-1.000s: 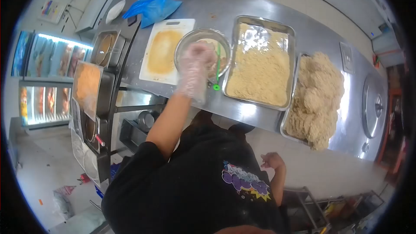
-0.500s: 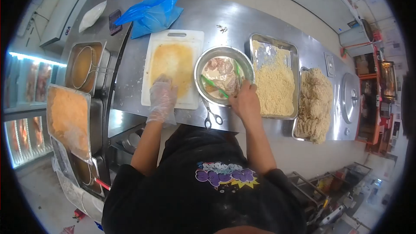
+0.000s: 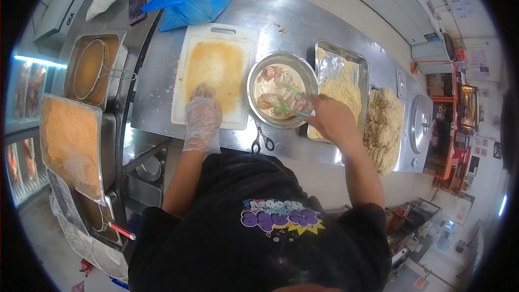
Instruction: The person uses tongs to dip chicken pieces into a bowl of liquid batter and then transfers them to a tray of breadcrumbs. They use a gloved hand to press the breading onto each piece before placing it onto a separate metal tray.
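Note:
My left hand (image 3: pixel 204 116), in a clear plastic glove, lies with its fingers on the near part of the white cutting board (image 3: pixel 249 57), whose surface is stained yellow-orange. A round metal bowl (image 3: pixel 252 93) stands to the right of the board, with pieces of raw meat (image 3: pixel 268 100) in a pale, milky liquid. My bare right hand (image 3: pixel 332 116), over the bowl's right rim, is closed around green-edged tongs (image 3: pixel 294 110). Their two arms reach spread apart into the meat and liquid. Black-handled scissors (image 3: pixel 260 134) lie below the bowl.
Right of the bowl are a metal tray of yellowish crumbs (image 3: pixel 340 86), a heap of breaded pieces (image 3: pixel 385 121) and a round lid (image 3: pixel 420 124). A blue plastic bag (image 3: pixel 194 5) sits behind the board. At left are a strainer (image 3: pixel 100 73) and a pan of orange powder (image 3: pixel 70 143).
My right hand has moved up and right, swinging the tongs so both arms point leftward into the bowl. The meat and liquid have shifted. My left hand stays on the board.

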The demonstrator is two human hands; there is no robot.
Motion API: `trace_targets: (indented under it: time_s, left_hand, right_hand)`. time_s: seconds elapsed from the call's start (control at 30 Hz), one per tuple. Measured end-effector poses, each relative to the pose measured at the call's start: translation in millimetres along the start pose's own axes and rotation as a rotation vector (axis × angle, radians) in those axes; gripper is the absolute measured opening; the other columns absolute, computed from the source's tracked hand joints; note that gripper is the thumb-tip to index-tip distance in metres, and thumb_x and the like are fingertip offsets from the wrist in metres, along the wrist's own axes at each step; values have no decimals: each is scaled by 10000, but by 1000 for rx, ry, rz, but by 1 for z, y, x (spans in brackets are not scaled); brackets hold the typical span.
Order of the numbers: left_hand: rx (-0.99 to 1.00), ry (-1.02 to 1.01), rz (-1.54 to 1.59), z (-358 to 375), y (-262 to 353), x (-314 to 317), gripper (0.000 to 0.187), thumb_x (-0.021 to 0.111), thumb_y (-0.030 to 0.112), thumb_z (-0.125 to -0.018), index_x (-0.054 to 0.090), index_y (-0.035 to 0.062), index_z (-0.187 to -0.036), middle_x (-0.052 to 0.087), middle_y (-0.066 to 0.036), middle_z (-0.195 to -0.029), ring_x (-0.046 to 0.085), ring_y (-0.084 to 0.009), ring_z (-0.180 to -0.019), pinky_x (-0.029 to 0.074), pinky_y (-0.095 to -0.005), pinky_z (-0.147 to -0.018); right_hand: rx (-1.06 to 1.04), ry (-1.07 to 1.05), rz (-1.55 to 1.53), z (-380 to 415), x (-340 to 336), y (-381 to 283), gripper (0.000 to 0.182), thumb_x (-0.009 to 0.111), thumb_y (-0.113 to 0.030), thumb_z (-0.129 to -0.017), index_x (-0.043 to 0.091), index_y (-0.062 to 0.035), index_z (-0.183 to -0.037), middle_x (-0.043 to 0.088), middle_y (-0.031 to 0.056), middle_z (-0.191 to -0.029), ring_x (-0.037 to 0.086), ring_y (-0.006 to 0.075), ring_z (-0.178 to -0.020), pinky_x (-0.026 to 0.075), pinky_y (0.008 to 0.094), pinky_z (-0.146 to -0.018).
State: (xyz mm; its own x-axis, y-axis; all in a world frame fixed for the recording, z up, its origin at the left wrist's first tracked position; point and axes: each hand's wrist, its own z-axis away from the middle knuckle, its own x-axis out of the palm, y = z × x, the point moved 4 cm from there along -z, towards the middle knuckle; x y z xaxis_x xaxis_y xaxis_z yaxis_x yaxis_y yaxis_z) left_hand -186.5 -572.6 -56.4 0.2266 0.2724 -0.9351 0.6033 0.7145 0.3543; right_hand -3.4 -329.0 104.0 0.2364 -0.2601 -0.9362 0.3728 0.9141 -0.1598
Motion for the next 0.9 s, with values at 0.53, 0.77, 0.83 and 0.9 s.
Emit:
trace_targets:
  time_s: [0.53, 0.77, 0.83, 0.9]
  left_hand:
    - [-38, 42, -9, 3, 3, 8, 407, 637, 187, -917, 686, -16, -1267, 607, -245, -1432, 544, -415, -1352, 429, -470, -1168]
    - [-38, 79, -44, 5, 5, 10, 411, 672, 145, -900, 666, -2, -1284, 617, -250, -1404, 559, -405, -1338, 442, -490, -1144]
    - [-31, 80, 1, 6, 7, 6, 412, 671, 144, -898, 662, -15, -1278, 617, -256, -1397, 556, -416, -1337, 437, -494, -1147]
    - [-24, 86, -14, 6, 8, 6, 413, 670, 142, -894, 661, -20, -1275, 616, -258, -1397, 555, -421, -1335, 437, -495, -1147]
  right_hand:
    - [124, -40, -327, 11, -2, 48, 296, 719, -276, -920, 734, -14, -1057, 696, 225, -822, 695, 404, -809, 533, 495, -761]
    - [306, 63, -77, 15, 15, 87, 267, 724, -271, -924, 750, -8, -967, 701, 223, -786, 703, 402, -783, 530, 479, -725]
    - [325, 77, -88, 20, -1, 70, 285, 730, -290, -917, 744, -8, -959, 709, 231, -815, 708, 417, -816, 536, 499, -744]
    - [353, 97, -107, 24, -3, 52, 303, 736, -308, -911, 738, -8, -950, 717, 239, -843, 714, 432, -849, 543, 520, -763]
